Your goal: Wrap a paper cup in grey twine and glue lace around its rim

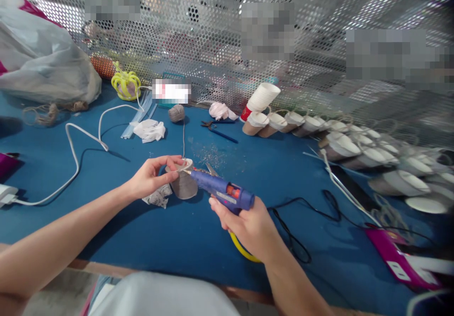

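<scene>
My right hand (248,226) is wrapped round the grip of a blue hot glue gun (222,188), whose nozzle points left at the rim of a paper cup (186,187) with grey cord round its side. The fingers of my left hand (156,174) close on the cup at its rim, where the cord also lies; their exact grip is partly hidden. From there the grey cord (183,138) runs back to a ball of cord (176,113). Scissors with a yellow handle (244,250) lie partly hidden beneath the glue gun and right hand. Crumpled paper (158,197) sits beside the cup.
Pliers (223,131), crumpled tissue (149,130) and glue sticks (138,117) lie farther back. Several cord-wrapped cups (340,145) fill the right side, near stacked white cups (264,96). A black cable (305,202) and white cable (73,150) cross the blue table. Perforated metal (198,37) borders the back.
</scene>
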Motion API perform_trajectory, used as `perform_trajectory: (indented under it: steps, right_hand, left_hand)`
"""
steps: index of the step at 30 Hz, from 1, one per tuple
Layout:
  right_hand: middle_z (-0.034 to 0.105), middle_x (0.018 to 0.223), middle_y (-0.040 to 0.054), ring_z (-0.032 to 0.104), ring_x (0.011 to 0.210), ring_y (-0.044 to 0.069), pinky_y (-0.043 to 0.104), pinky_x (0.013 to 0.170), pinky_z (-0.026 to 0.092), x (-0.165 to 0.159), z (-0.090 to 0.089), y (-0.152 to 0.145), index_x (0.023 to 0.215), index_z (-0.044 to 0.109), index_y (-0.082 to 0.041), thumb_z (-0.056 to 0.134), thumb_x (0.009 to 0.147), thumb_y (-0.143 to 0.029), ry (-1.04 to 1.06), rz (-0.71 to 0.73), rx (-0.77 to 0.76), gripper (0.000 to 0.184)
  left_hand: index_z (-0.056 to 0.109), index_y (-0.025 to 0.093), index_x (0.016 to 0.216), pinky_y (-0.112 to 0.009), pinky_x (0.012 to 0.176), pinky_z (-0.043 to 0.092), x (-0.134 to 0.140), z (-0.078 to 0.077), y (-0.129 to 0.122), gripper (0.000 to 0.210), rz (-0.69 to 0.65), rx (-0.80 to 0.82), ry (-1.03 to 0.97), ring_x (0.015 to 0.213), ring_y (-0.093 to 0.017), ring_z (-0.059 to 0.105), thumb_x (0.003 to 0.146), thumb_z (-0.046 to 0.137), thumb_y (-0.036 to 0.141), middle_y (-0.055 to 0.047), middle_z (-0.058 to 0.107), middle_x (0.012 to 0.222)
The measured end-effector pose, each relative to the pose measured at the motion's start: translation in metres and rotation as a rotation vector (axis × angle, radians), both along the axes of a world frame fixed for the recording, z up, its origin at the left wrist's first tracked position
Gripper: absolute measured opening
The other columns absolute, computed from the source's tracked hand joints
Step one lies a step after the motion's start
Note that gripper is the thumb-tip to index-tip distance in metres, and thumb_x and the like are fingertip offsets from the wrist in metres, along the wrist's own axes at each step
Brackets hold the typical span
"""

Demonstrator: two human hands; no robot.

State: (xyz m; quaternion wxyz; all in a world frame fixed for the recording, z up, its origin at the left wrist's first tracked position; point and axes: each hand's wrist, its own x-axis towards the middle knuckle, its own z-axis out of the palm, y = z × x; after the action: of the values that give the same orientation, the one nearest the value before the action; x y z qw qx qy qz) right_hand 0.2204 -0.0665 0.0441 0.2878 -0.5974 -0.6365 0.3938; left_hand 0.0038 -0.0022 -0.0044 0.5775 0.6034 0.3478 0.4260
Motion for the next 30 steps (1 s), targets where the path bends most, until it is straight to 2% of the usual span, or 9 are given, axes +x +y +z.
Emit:
perform_trajectory:
  steps: [6, 12, 18, 26, 28, 30]
  right_hand:
    - [0.049, 0.039, -0.0053, 0.046, 0.035, 0.008, 0.019, 0.038, 0.041, -0.004, 0.002, -0.001, 0.055, 0.049, -0.02, 0.058, 0.074, -0.034, 0.016, 0.017, -0.013, 0.025]
    - [0.05, 0.041, -0.003, 0.049, 0.038, 0.011, 0.022, 0.042, 0.044, 0.005, -0.002, 0.001, 0.059, 0.054, -0.018, 0.056, 0.077, -0.041, -0.03, -0.007, -0.004, 0.029]
    - [0.05, 0.04, -0.0008, 0.055, 0.041, 0.014, 0.024, 0.045, 0.046, 0.01, -0.004, 0.007, 0.053, 0.05, -0.019, 0.054, 0.078, -0.045, -0.046, -0.05, -0.009, 0.036]
    - [0.05, 0.041, -0.0002, 0.053, 0.041, 0.014, 0.025, 0.045, 0.044, 0.01, -0.006, 0.014, 0.049, 0.049, -0.02, 0.054, 0.076, -0.045, -0.041, -0.068, -0.012, 0.038]
    - [0.05, 0.04, -0.0014, 0.05, 0.04, 0.012, 0.025, 0.044, 0.043, 0.01, -0.005, 0.016, 0.054, 0.053, -0.018, 0.056, 0.076, -0.045, 0.002, -0.063, -0.023, 0.034]
    - [0.048, 0.04, -0.0043, 0.045, 0.038, 0.01, 0.024, 0.042, 0.04, 0.012, -0.005, 0.021, 0.067, 0.059, -0.017, 0.059, 0.074, -0.042, 0.103, -0.068, -0.046, 0.026]
  left_hand:
    - [0.056, 0.014, 0.067, -0.045, 0.103, 0.031, 0.001, 0.002, 0.0, 0.029, 0.0, 0.017, 0.011, 0.123, -0.031, 0.045, 0.074, 0.065, 0.04, -0.016, 0.062, 0.112]
    - [0.055, 0.014, 0.066, -0.045, 0.102, 0.032, 0.0, 0.001, 0.0, 0.03, -0.011, 0.009, -0.001, 0.122, -0.031, 0.046, 0.073, 0.066, 0.041, -0.017, 0.062, 0.112]
    - [0.055, 0.014, 0.067, -0.044, 0.103, 0.031, -0.001, -0.001, 0.001, 0.031, -0.012, 0.01, 0.004, 0.123, -0.031, 0.045, 0.072, 0.066, 0.042, -0.017, 0.063, 0.112]
    - [0.055, 0.014, 0.069, -0.044, 0.103, 0.031, -0.001, -0.001, 0.001, 0.029, -0.015, 0.017, 0.005, 0.123, -0.03, 0.045, 0.073, 0.065, 0.041, -0.016, 0.063, 0.111]
    - [0.055, 0.014, 0.068, -0.044, 0.103, 0.031, -0.001, -0.002, 0.001, 0.029, -0.018, 0.02, 0.003, 0.124, -0.03, 0.045, 0.073, 0.065, 0.041, -0.016, 0.063, 0.112]
    - [0.055, 0.014, 0.069, -0.044, 0.103, 0.03, -0.001, -0.002, 0.001, 0.029, -0.022, 0.025, 0.004, 0.124, -0.03, 0.044, 0.074, 0.065, 0.041, -0.017, 0.062, 0.113]
